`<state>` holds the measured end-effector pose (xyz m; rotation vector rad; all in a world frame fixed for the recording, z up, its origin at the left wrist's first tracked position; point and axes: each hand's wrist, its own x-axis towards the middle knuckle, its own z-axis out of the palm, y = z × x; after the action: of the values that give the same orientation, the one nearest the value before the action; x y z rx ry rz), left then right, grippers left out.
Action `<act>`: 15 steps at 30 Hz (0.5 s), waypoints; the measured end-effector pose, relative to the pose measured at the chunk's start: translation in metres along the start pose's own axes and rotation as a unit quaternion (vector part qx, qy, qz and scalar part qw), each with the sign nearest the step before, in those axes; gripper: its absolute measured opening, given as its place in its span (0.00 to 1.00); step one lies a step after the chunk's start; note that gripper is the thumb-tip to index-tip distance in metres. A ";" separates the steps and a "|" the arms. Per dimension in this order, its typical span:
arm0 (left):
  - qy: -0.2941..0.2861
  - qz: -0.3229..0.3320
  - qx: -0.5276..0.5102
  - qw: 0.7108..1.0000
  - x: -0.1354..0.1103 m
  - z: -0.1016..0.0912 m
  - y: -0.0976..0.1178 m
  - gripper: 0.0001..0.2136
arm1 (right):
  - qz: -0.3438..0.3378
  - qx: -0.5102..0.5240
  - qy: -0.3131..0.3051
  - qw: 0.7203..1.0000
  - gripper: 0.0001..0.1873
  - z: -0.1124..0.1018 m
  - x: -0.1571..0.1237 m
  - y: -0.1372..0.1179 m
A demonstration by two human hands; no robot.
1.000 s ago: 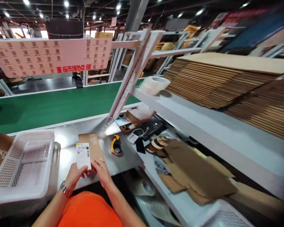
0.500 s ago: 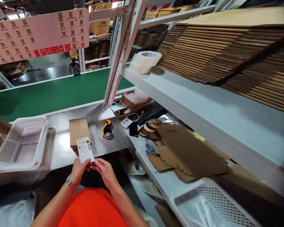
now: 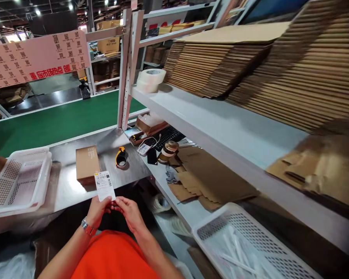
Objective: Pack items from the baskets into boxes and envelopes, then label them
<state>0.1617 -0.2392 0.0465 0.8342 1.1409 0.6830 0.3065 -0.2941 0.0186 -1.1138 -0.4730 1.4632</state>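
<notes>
Between my two hands is a white shipping label (image 3: 104, 186) with a barcode and a yellow mark at its top corner. My left hand (image 3: 98, 211) pinches its lower edge; a metal watch is on that wrist. At the label's lower right corner, my right hand (image 3: 128, 209) is closed with thumb and fingertips on the edge. Just beyond the label, a brown cardboard box (image 3: 87, 162) with white lettering stands on the metal table (image 3: 68, 197). To its right lies a yellow and black tape dispenser (image 3: 121, 158).
White perforated baskets (image 3: 19, 182) are stacked at left. Behind the table runs a green conveyor belt (image 3: 61, 120). On the right, a shelf (image 3: 192, 116) carries tape rolls (image 3: 151, 80) and stacked flat cardboard (image 3: 203, 64). Below are a jar (image 3: 168, 151), a keyboard and another basket (image 3: 250, 240).
The view has turned slightly, so the table and shelves sit further left in the picture. Both hands keep hold of the label in nearly the same pose.
</notes>
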 end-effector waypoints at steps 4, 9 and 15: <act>0.047 0.065 0.124 0.989 0.008 0.007 -0.012 0.28 | -0.040 -0.038 0.056 0.997 0.30 -0.015 -0.003 0.000; 0.034 0.280 0.275 0.919 0.007 0.013 -0.016 0.20 | -0.088 -0.104 0.110 0.985 0.28 -0.029 -0.010 0.000; -0.121 0.182 0.328 0.919 -0.002 0.023 -0.013 0.19 | -0.141 -0.199 0.109 0.964 0.18 -0.044 -0.025 0.001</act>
<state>0.1838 -0.2528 0.0405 1.6870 0.9977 0.4711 0.3392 -0.3309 0.0063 -1.4399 -0.7571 1.0063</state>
